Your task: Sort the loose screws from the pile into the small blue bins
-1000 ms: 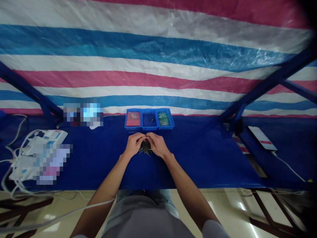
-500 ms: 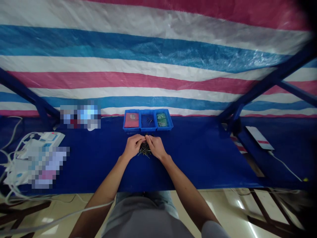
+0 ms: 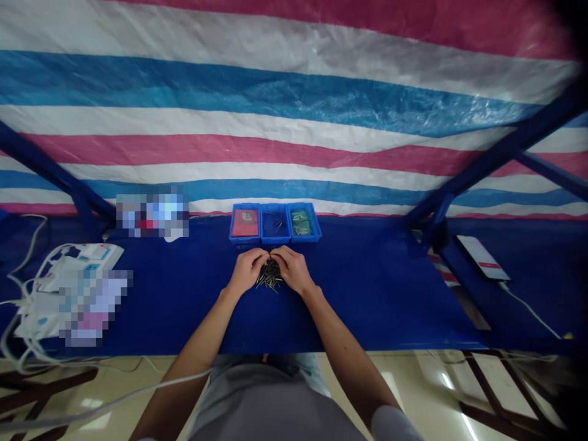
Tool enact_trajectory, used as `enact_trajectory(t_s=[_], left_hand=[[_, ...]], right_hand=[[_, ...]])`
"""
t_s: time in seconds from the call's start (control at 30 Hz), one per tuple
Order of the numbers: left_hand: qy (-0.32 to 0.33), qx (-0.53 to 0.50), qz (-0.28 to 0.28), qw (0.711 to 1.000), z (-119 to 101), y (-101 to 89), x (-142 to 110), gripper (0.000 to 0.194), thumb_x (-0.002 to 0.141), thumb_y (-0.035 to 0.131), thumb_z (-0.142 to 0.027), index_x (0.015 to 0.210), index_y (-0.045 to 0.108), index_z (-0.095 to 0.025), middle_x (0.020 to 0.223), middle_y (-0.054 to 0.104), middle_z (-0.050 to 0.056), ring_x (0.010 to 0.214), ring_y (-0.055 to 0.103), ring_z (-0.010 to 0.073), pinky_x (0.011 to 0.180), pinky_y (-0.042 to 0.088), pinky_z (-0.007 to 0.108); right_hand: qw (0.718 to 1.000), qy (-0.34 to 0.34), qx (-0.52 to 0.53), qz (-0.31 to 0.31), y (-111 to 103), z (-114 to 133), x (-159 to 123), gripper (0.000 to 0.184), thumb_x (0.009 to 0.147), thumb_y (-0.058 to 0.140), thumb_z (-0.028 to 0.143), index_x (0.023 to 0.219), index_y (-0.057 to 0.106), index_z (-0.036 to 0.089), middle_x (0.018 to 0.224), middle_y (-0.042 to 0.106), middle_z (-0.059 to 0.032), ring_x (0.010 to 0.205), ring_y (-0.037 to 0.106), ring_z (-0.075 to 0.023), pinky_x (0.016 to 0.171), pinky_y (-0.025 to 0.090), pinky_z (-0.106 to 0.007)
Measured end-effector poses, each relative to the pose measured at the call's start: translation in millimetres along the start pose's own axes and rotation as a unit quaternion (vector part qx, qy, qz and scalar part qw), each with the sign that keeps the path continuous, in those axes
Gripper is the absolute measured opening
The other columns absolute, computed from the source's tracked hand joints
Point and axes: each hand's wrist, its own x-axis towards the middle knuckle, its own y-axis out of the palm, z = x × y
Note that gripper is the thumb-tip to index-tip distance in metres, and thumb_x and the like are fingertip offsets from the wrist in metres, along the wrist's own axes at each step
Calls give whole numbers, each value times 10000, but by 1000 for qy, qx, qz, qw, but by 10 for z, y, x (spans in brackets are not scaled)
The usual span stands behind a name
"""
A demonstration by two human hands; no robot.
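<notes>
The left hand (image 3: 245,271) and right hand (image 3: 293,269) stay together, fingertips meeting over a pile of pins (image 3: 270,277) on the blue surface (image 3: 390,294).

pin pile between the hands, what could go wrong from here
The loose pins are cupped between the left hand and right hand, so any sharp ends might prick skin. Pins splayed at the pile's edge could scatter across the blue table cover. A slip might also knock the middle blue bin just beyond the hands.
</notes>
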Motion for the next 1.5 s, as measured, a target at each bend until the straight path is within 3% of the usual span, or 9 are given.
enact_trajectory(t_s=[0.23,0.47,0.67,0.83,1.17,1.5], left_hand=[[4,5,-16,1000,-7,8,9,266,981,504,-318,821,660,-173,751,659,19,691,594,135,704,438,244],[13,9,-16,1000,-18,4,9,240,972,521,-296,827,668,-174,749,663,18,684,595,132,692,434,242],[-1,8,-22,1000,-15,-1,1,262,973,513,-301,787,640,-167,712,631,2,640,548,118,635,398,231],[-9,7,-17,1000,-3,3,-2,283,978,503,-327,786,636,-166,712,633,0,626,537,114,632,392,232],[2,8,-21,1000,-39,-4,1,279,978,501,-337,813,656,-174,730,653,15,657,568,129,653,420,238],[14,22,-16,1000,-23,12,-4,245,972,522,-306,822,660,-170,732,652,10,643,557,121,643,408,237]], right_hand=[[999,3,-45,7,10,7,-3,258,1046,379,294,1033,622,209,940,651,-59,775,610,-154,731,443,-251],[996,33,-78,-8,48,-22,-19,330,1045,396,341,817,590,202,749,622,-24,649,574,-142,651,406,-252],[999,8,-14,-34,18,-13,-12,202,1006,499,332,1115,627,219,979,683,-56,841,647,-165,761,478,-259],[999,2,-11,-39,33,-18,-4,221,1019,457,282,1005,670,222,959,679,-55,857,649,-158,811,490,-258],[998,8,-53,-16,16,-6,-19,264,1037,414,328,997,645,207,921,652,-61,758,605,-152,720,449,-256],[996,31,-81,-18,45,-29,-13,395,1049,380,371,748,567,197,675,582,-9,598,527,-127,618,381,-240]])
